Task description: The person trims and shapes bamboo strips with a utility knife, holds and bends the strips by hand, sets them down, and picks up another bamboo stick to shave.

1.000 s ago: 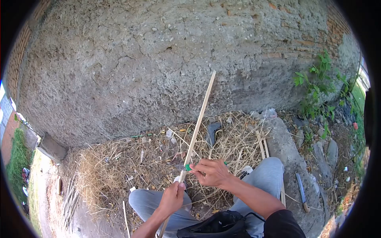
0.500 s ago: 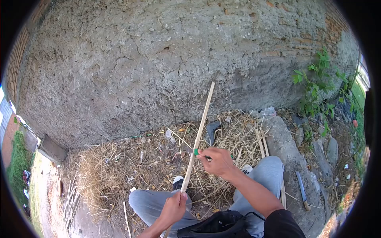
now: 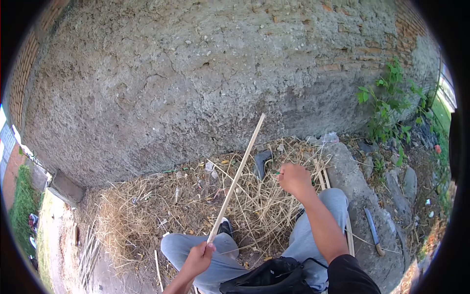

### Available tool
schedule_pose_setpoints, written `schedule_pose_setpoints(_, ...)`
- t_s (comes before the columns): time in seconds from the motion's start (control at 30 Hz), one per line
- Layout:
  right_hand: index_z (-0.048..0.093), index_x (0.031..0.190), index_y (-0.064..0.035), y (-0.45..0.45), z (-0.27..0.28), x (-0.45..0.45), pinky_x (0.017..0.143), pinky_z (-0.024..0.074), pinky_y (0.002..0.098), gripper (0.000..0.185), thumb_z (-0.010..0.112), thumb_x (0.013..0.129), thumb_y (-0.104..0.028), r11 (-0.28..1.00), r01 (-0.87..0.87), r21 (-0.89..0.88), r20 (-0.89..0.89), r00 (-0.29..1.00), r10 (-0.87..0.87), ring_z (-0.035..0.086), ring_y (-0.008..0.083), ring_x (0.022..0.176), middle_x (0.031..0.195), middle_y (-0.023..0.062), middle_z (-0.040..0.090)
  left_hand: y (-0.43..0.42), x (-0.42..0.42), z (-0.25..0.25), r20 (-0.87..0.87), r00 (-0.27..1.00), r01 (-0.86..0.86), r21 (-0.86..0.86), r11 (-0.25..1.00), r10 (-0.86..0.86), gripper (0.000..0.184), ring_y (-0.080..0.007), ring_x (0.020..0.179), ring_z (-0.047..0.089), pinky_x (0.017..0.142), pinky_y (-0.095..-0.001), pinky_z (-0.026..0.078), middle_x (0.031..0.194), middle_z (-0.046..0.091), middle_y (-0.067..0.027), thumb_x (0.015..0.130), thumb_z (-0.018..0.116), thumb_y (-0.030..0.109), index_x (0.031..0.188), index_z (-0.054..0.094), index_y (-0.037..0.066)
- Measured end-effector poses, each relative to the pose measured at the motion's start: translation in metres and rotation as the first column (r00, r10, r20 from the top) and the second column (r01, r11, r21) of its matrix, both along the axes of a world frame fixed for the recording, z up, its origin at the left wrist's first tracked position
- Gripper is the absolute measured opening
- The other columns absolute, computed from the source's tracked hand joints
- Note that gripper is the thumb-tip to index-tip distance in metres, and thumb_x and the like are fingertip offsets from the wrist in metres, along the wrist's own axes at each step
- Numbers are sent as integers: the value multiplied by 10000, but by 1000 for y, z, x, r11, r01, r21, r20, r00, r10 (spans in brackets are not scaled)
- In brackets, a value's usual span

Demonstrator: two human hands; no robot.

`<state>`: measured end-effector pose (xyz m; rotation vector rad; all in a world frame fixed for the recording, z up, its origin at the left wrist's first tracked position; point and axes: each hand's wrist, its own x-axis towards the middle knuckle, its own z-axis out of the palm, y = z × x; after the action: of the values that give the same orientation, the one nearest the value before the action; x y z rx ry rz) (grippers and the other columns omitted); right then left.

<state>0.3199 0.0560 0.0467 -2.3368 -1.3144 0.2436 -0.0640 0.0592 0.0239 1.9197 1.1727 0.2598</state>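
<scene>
A long, pale bamboo strip [image 3: 238, 174] slants up and to the right in front of me. Its lower end is in my left hand [image 3: 198, 259], which is closed round it near my knee. My right hand [image 3: 296, 179] is closed, apart from the strip and to its right, above the straw. A bit of a small green-handled blade [image 3: 279, 172] sticks out of the left side of that fist; the rest is hidden by my fingers.
Shavings and straw [image 3: 122, 220] cover the ground before a rough wall [image 3: 196, 88]. A larger knife [image 3: 374, 232] lies on the concrete ledge [image 3: 350, 171] at right. Bamboo strips [image 3: 88, 250] lie at left. A black bag [image 3: 264, 279] rests by my lap.
My right hand has moved right, off the strip, taking the green-handled blade with it. My left hand has shifted left and down, so the strip leans over more.
</scene>
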Motion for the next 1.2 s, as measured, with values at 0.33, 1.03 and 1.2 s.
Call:
schedule_pose_setpoints(0.33,654,926,-61,3,14,-26,606,510,422,222,632,896,-280,840,-160,518,-239,916,322,643,321,646,767,97,686,32,73,-18,240,971,20,-124,992,11,323,-60,540,437,500,-257,376,621,481,22,1033,420,236,850,575,20)
schedule_pose_setpoints(1.03,713,891,-95,7,-22,-73,449,478,359,134,703,833,-216,696,-362,620,-14,882,472,633,267,549,787,70,693,11,102,15,-254,967,113,522,845,28,205,-433,552,606,496,-528,474,600,594,-241,993,449,183,935,465,-14)
schedule_pose_setpoints(1.2,729,873,-134,7,-26,-87,401,423,317,114,717,824,-236,647,-422,635,122,882,456,600,214,502,726,32,663,7,85,22,-288,957,121,498,859,32,205,-434,560,607,490,-531,466,655,611,-245,994,445,181,912,444,-7)
